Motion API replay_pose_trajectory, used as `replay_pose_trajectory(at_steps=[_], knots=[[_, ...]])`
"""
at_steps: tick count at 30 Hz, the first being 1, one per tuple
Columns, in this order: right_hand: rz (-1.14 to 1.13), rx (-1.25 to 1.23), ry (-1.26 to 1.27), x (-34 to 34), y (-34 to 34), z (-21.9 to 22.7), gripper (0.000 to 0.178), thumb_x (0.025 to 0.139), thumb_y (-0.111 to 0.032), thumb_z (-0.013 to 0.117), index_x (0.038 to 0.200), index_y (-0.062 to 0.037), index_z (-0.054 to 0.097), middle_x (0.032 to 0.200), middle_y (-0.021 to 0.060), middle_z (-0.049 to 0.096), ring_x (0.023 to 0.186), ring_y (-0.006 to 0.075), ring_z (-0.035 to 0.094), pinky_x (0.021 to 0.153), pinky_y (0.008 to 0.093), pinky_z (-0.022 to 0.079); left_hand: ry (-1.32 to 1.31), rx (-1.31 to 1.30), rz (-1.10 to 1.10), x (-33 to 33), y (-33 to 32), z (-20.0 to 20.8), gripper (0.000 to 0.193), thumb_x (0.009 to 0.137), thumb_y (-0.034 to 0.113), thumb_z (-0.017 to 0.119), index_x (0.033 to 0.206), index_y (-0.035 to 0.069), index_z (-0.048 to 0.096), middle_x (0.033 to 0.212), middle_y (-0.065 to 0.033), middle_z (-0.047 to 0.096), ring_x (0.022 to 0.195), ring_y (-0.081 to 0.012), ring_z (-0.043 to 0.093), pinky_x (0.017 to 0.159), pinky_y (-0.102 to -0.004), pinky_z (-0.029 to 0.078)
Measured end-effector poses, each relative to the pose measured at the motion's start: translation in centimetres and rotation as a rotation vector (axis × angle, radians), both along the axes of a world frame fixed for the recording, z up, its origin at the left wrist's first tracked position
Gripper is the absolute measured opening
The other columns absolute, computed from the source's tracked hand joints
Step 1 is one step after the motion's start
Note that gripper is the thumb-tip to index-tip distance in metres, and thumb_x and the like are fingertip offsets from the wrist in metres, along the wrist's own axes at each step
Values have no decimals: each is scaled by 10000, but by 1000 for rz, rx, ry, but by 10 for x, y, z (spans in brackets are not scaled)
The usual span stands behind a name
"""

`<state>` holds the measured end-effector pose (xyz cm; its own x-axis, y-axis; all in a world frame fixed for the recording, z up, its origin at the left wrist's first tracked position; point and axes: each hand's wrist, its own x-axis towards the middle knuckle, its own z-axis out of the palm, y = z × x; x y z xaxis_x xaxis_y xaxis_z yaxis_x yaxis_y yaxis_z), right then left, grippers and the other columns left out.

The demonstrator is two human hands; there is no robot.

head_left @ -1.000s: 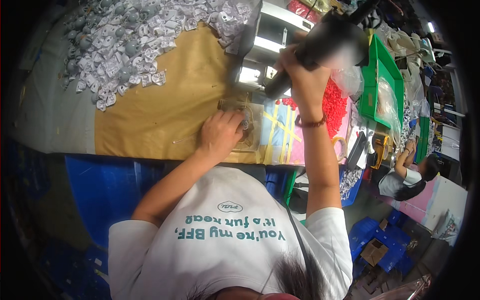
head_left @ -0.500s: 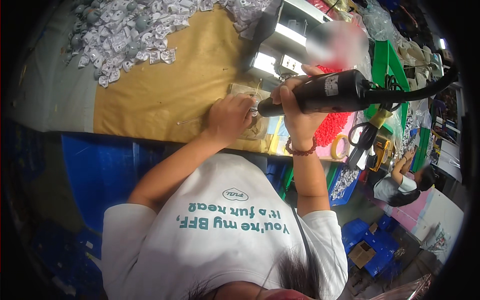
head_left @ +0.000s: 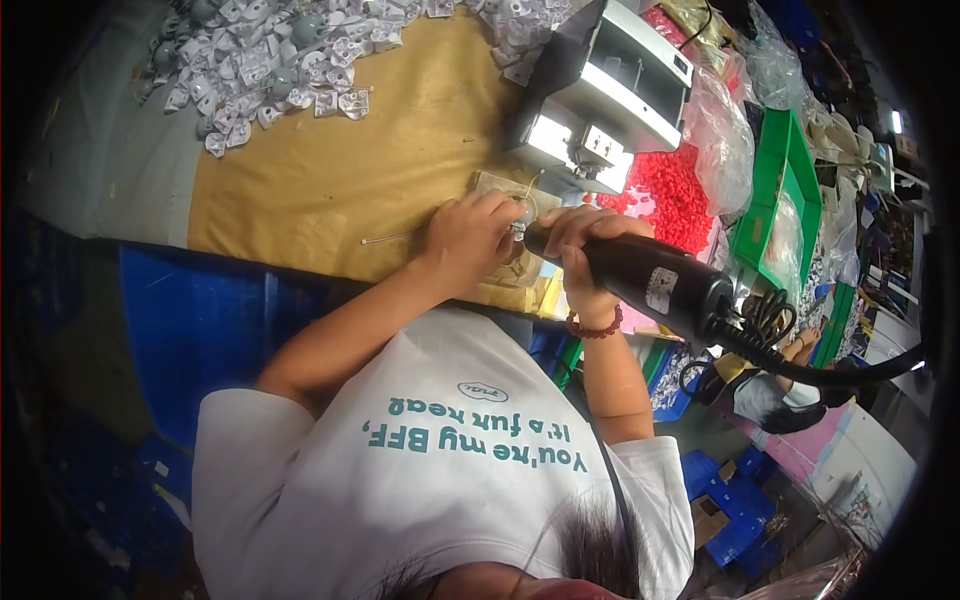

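My right hand point(head_left: 585, 255) is wrapped round a black electric screwdriver point(head_left: 628, 262). Its thick cord leaves the back end toward the right. The nose of the tool points left at a small grey-white plastic part point(head_left: 520, 215); whether the bit touches it is hidden. With fingers bent and pressed together, my left hand point(head_left: 470, 240) grips that part from its left side. Beneath the part lies a flat tan block point(head_left: 489, 182) near the table's front edge. A thin rod point(head_left: 390, 237) lies on the brown table cover, left of my left hand.
White and grey plastic parts point(head_left: 265, 65) are heaped at the far left. Beyond my hands stands a white and black machine point(head_left: 625, 75), with red small pieces point(head_left: 680, 200) beside it. A green tray point(head_left: 750, 240) is further right. Another person point(head_left: 775, 400) works at the right.
The screwdriver's back end has swung down toward me, and my right hand has tilted with it. My left hand stays at the part. The whole view has shifted slightly.
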<state>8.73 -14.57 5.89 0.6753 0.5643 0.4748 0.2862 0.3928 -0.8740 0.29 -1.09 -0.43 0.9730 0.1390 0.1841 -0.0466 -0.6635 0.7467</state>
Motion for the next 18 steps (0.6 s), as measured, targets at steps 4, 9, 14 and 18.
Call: replay_pose_trajectory(at_steps=[4, 9, 14, 18], knots=[[8, -4, 13, -1, -2, -5, 437, 801, 106, 639, 1101, -84, 385, 840, 103, 563, 754, 241, 608, 800, 401, 542, -7, 9, 11, 0, -1, -1, 363, 744, 106, 726, 1092, 130, 626, 1001, -37, 624, 932, -268, 627, 765, -400, 515], [0, 16, 36, -1, 2, 0, 421, 787, 143, 633, 1082, -67, 417, 833, 97, 572, 766, 226, 616, 806, 400, 549, 62, -7, -10, 0, 1, 2, 381, 750, 106, 725, 1116, 127, 620, 1026, -50, 616, 955, -282, 623, 782, -405, 513], [-266, -162, 191, 8, -6, 27, 302, 839, 129, 621, 1050, -23, 468, 763, 111, 639, 703, 208, 656, 751, 395, 585, 71, -17, 40, 2, 1, 10, 393, 755, 125, 739, 1126, 102, 612, 1134, -63, 602, 1006, -311, 612, 822, -413, 511], [-558, -62, 441, 59, -31, 31, 223, 897, -22, 670, 1038, -13, 498, 760, 75, 643, 674, 176, 642, 657, 308, 539, 26, -29, 45, 0, 0, 8, 371, 765, 126, 741, 1113, 100, 618, 1139, -56, 612, 993, -316, 611, 815, -413, 507]])
